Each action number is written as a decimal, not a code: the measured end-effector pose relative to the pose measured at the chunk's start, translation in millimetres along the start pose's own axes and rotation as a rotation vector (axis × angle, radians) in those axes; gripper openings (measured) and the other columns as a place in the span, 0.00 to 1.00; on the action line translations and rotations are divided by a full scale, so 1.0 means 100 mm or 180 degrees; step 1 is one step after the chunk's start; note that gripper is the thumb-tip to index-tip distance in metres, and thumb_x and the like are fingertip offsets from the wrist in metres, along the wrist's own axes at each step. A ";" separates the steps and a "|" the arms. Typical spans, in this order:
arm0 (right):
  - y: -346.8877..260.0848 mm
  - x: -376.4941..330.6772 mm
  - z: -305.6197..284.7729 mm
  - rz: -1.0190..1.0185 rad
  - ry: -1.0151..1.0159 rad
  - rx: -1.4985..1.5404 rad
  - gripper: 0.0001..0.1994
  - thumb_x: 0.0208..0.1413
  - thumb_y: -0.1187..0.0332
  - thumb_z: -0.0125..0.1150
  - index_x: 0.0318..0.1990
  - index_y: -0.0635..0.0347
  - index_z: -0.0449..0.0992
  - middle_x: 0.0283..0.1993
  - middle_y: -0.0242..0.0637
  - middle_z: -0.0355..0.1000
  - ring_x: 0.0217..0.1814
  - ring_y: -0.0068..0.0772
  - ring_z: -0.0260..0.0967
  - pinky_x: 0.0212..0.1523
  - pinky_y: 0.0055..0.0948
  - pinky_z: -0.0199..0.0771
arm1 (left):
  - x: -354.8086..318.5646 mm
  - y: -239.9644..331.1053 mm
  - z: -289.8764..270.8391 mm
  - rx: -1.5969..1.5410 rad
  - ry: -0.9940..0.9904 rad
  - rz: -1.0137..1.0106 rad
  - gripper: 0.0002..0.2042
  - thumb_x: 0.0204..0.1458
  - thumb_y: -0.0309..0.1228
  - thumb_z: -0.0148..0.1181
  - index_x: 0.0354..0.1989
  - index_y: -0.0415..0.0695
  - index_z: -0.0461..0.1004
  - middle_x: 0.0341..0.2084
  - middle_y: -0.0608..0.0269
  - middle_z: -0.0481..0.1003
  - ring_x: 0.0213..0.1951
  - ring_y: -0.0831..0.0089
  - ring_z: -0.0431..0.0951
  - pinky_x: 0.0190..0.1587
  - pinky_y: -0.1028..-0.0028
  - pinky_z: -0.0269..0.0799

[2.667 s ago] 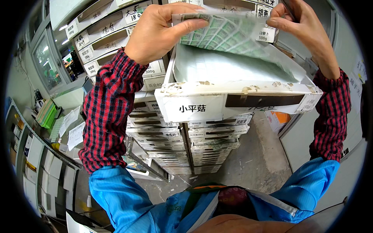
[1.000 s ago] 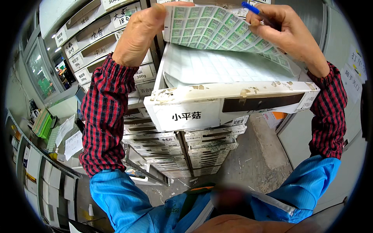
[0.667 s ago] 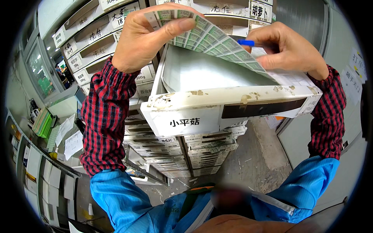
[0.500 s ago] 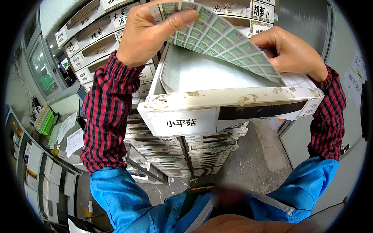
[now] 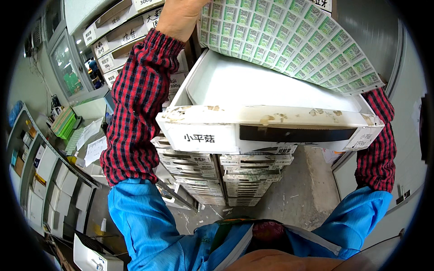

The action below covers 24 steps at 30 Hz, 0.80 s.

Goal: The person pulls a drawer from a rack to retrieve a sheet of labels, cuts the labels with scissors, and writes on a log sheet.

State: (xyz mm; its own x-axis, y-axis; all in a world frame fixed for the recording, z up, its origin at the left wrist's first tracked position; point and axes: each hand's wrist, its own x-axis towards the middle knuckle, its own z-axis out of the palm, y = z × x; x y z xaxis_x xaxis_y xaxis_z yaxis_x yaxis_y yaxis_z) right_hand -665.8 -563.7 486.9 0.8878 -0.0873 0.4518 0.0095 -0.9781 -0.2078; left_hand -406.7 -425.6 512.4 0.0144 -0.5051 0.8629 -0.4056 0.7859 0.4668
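Head view: a green sticker sheet (image 5: pixel 289 40) is held above the open white drawer (image 5: pixel 271 122), long axis running left to right. The left hand (image 5: pixel 181 18) grips its far-left edge, fingers closed on it. The right hand is hidden behind the sheet's right end, so its grip cannot be told.

White drawer (image 5: pixel 271 122) atop stacked labelled drawers (image 5: pixel 226 176).

Left hand (image 5: pixel 181 18): raised high, wrist bent, fingers cut off by the frame's top edge. Right hand: hidden from view. Both forearms: extended upward, in red-checked sleeves.
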 end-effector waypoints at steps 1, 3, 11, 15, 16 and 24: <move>-0.02 -0.03 -0.03 0.0091 -0.0095 -0.0132 0.13 0.47 0.71 0.62 0.40 0.70 0.76 0.29 0.39 0.76 0.28 0.28 0.65 0.35 0.26 0.68 | 0.04 -0.07 0.05 -0.0149 -0.0067 0.0089 0.10 0.58 0.31 0.55 0.44 0.39 0.76 0.37 0.64 0.78 0.36 0.78 0.77 0.39 0.77 0.72; 0.00 -0.01 -0.06 0.0109 -0.0221 -0.0274 0.13 0.47 0.71 0.61 0.39 0.70 0.76 0.29 0.40 0.75 0.28 0.28 0.65 0.35 0.27 0.68 | 0.03 -0.10 0.06 -0.0274 -0.0133 0.0199 0.10 0.58 0.31 0.55 0.44 0.39 0.76 0.38 0.64 0.78 0.37 0.77 0.77 0.40 0.76 0.72; 0.09 0.20 0.08 -0.0329 -0.0414 0.0035 0.11 0.47 0.70 0.60 0.37 0.69 0.76 0.28 0.39 0.74 0.28 0.29 0.64 0.35 0.26 0.68 | -0.18 0.39 -0.04 -0.0322 -0.0435 0.0523 0.11 0.56 0.29 0.58 0.46 0.43 0.74 0.41 0.63 0.78 0.41 0.74 0.78 0.43 0.74 0.74; 0.10 0.02 -0.03 -0.0096 -0.0384 0.0033 0.11 0.49 0.69 0.59 0.38 0.68 0.76 0.28 0.38 0.75 0.29 0.28 0.66 0.36 0.25 0.68 | 0.01 0.43 0.04 -0.0464 -0.0311 0.0987 0.14 0.58 0.32 0.56 0.51 0.43 0.71 0.45 0.63 0.76 0.43 0.73 0.77 0.45 0.72 0.74; 0.11 0.06 0.02 -0.0178 -0.0402 0.0107 0.11 0.50 0.69 0.59 0.38 0.68 0.76 0.28 0.38 0.75 0.30 0.28 0.67 0.36 0.25 0.68 | 0.01 0.55 -0.01 -0.0095 -0.0306 0.1068 0.14 0.59 0.34 0.54 0.51 0.43 0.71 0.48 0.61 0.74 0.45 0.73 0.76 0.47 0.72 0.73; 0.14 0.05 0.09 -0.0309 -0.0274 0.0459 0.11 0.54 0.68 0.58 0.41 0.66 0.76 0.29 0.36 0.75 0.32 0.26 0.70 0.38 0.22 0.68 | 0.27 1.19 -0.93 0.0393 0.1025 0.1550 0.20 0.59 0.36 0.53 0.57 0.40 0.67 0.53 0.63 0.71 0.54 0.71 0.71 0.59 0.70 0.63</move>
State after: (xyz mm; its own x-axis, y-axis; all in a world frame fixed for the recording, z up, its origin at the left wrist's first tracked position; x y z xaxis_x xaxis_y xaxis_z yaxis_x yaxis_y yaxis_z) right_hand -657.3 -576.0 478.9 0.9155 0.0286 0.4012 0.1573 -0.9435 -0.2918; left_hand -369.5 -312.5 608.8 0.0687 0.0519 0.9963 -0.5381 0.8429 -0.0068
